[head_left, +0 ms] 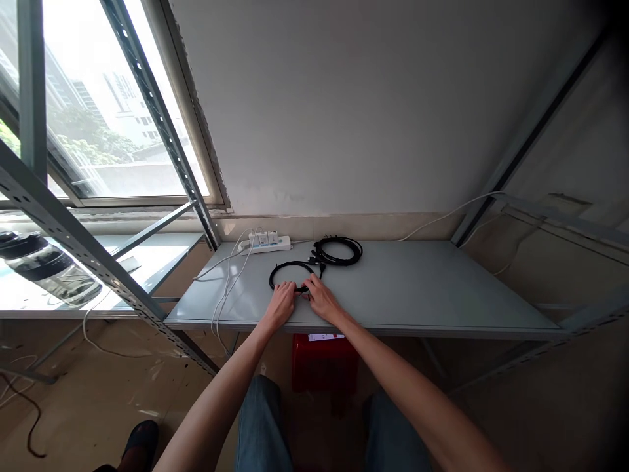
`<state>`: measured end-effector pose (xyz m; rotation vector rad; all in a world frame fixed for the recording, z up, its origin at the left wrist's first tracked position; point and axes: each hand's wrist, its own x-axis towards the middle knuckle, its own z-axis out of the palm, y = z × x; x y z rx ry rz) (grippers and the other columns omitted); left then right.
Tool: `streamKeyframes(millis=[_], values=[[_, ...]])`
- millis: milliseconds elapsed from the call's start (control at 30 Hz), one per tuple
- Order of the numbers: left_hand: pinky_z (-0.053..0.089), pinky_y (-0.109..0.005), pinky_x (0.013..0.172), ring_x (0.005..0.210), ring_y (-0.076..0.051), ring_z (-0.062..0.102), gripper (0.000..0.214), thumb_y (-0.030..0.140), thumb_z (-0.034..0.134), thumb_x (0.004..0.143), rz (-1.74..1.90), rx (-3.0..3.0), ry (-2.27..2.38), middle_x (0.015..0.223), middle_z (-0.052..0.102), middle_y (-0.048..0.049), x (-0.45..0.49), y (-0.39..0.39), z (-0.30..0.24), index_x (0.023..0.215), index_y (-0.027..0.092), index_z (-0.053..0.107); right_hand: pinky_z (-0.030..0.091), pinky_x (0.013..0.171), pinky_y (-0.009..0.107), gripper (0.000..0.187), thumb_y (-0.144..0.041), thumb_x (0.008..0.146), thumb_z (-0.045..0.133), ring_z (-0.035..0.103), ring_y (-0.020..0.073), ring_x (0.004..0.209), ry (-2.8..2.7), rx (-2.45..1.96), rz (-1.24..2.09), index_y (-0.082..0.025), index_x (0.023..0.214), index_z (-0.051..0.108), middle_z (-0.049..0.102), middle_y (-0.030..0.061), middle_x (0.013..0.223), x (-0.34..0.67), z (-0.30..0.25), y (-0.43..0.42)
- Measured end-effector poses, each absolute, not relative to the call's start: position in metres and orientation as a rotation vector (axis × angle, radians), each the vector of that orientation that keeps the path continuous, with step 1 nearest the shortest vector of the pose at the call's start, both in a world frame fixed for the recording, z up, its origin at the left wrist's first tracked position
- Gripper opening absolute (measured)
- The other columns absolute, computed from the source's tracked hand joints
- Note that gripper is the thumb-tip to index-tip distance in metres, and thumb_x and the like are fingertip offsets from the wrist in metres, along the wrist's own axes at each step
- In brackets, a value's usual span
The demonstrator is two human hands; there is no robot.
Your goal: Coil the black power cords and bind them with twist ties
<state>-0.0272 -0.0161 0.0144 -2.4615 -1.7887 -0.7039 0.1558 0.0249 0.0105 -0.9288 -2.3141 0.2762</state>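
Note:
A black cable coiled into a loop (287, 267) lies on the grey shelf top (417, 288) in front of me. My left hand (282, 300) and my right hand (318, 296) meet at the near edge of that loop, fingers curled and pinching the cable between them. A second, thicker coil of black cable (338, 251) rests just behind and to the right, touching the first coil's end.
A white power strip (268, 242) with white leads (227, 278) sits at the back left. A white cable runs along the wall to the right. A slotted metal upright (88, 252) and a water bottle (46, 267) stand left. A red stool (322, 364) is under the shelf.

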Motion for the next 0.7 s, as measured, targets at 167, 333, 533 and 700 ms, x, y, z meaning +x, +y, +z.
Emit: streamKeyframes(millis=[167,333,533,700], values=[[0.039,-0.036,0.083,0.093,-0.026,0.058,0.019,0.015,0.038,0.103,-0.654,-2.495,-1.762,0.092,0.064,-0.0078,-0.025,-0.016,0.015,0.093,0.02,0.053,0.048,0.079,0.03,0.027,0.0,0.087,0.05,0.058,0.0224,0.1,-2.322,-0.99,0.139,-0.021,0.102,0.056,0.053,0.0072,0.108,0.155,0.008,0.027],[0.038,-0.036,0.083,0.093,-0.026,0.058,0.02,0.014,0.036,0.103,-0.619,-2.49,-1.736,0.092,0.064,-0.0078,-0.023,-0.019,0.019,0.091,0.021,0.051,0.048,0.077,0.03,0.028,0.002,0.084,0.05,0.057,0.0221,0.1,-2.331,-1.028,0.077,-0.02,0.101,0.056,0.054,0.0076,0.11,0.155,0.009,0.026],[0.038,-0.037,0.084,0.095,-0.026,0.059,0.02,0.012,0.035,0.101,-0.611,-2.476,-1.814,0.095,0.066,-0.0092,-0.024,-0.018,0.019,0.091,0.021,0.051,0.049,0.073,0.028,0.013,-0.013,0.096,0.058,0.061,0.0211,0.098,-2.363,-1.005,0.082,-0.019,0.106,0.064,0.056,0.0081,0.109,0.156,0.015,0.021],[0.038,-0.037,0.086,0.096,-0.027,0.061,0.021,0.015,0.034,0.102,-0.592,-2.479,-1.852,0.097,0.067,-0.0099,-0.025,-0.017,0.018,0.092,0.021,0.051,0.051,0.075,0.027,0.024,-0.013,0.102,0.053,0.067,0.0194,0.096,-2.36,-1.066,0.063,-0.02,0.117,0.07,0.063,0.0082,0.105,0.156,0.011,0.015]])
